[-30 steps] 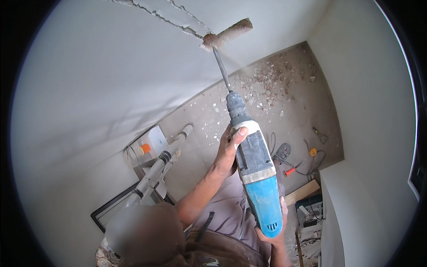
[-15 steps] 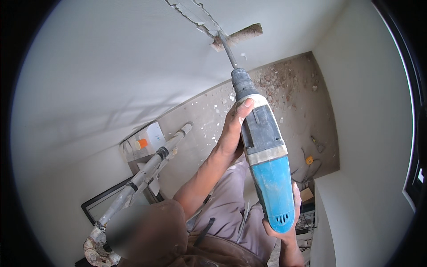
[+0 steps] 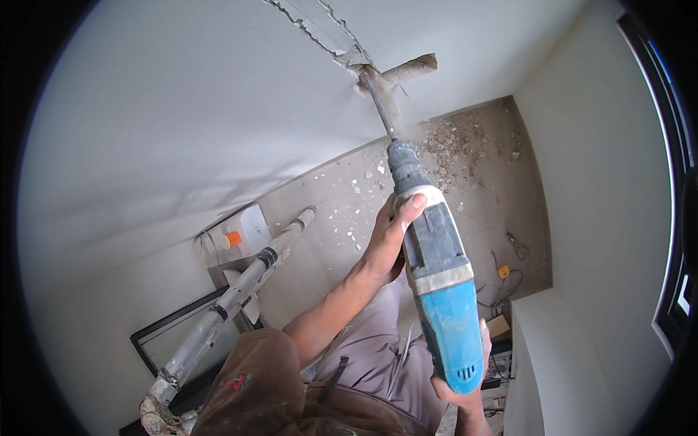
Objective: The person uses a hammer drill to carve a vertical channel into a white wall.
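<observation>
Drill (image 3: 440, 251) between left hand (image 3: 391, 236) and right hand (image 3: 465, 394), bit (image 3: 382, 109) pointing into a groove (image 3: 411, 68).
The left hand is wrapped around the drill's front body, thumb on top; the right hand closes around the rear under the blue housing, which hides most of its grip. Ahead of the left hand, the bit slants away to the groove, dust blurring its tip; from there two jagged cuts (image 3: 309, 33) run up and leftward across the wall (image 3: 167, 109). Ahead and to the right of the left hand, rubble (image 3: 454, 149) lies on the floor (image 3: 331, 251). Left of that hand is a long pipe (image 3: 243, 291), with an orange cup (image 3: 231, 240) farther left. Well to its right lie a small yellow thing (image 3: 503, 271) and a hand tool (image 3: 518, 247).
</observation>
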A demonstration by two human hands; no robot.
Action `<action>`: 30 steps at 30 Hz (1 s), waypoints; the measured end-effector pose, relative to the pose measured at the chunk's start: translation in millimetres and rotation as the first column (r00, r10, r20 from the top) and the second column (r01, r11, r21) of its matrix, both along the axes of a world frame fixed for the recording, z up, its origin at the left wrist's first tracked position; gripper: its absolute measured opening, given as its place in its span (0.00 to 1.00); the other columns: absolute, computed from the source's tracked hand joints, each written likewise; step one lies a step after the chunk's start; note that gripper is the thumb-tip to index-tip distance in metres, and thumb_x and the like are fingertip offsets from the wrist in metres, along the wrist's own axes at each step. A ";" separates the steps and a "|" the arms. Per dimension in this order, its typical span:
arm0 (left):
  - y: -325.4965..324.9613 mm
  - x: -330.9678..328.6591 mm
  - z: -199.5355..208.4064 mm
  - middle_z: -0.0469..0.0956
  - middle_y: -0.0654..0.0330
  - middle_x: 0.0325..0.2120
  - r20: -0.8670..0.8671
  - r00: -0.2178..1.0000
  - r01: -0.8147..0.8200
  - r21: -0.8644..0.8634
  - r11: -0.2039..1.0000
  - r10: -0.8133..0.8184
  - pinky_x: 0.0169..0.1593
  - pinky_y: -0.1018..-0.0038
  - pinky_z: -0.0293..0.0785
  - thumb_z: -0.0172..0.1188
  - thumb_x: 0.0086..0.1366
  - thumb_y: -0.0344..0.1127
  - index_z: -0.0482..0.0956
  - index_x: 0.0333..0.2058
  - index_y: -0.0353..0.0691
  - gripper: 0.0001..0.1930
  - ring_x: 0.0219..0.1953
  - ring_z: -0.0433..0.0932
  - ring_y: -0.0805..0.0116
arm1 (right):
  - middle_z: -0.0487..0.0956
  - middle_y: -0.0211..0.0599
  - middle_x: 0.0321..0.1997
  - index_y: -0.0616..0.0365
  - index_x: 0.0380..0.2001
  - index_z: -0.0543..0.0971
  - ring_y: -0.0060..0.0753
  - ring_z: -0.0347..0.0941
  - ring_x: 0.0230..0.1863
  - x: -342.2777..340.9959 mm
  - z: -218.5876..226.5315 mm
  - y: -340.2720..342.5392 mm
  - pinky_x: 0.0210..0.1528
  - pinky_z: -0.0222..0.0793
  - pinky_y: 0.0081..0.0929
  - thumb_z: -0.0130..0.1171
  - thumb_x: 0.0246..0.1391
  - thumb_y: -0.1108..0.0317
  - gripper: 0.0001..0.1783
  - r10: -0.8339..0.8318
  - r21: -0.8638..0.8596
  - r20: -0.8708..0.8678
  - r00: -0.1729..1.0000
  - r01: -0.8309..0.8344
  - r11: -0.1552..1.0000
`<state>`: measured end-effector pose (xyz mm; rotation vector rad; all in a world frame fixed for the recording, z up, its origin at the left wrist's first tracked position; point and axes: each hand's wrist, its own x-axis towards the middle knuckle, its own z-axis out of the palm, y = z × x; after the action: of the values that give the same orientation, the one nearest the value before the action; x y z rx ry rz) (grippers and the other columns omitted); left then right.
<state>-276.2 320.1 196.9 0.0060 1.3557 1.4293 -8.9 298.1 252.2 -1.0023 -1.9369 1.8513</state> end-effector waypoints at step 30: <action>-5.7 8.9 31.0 0.77 0.59 0.36 0.029 0.998 -0.055 0.034 0.998 0.054 0.41 0.74 0.76 0.56 0.63 0.55 0.73 0.46 0.36 0.26 0.35 0.78 0.71 | 0.63 0.50 0.64 0.67 0.69 0.46 0.42 0.64 0.63 10.5 11.5 -19.9 0.66 0.58 0.36 0.65 0.26 0.70 0.63 -0.115 -0.261 -0.121 0.986 0.081 0.962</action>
<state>-267.3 314.4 227.9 -0.0283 1.3163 1.4931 1.6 278.2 263.7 -0.9958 -1.5716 2.0901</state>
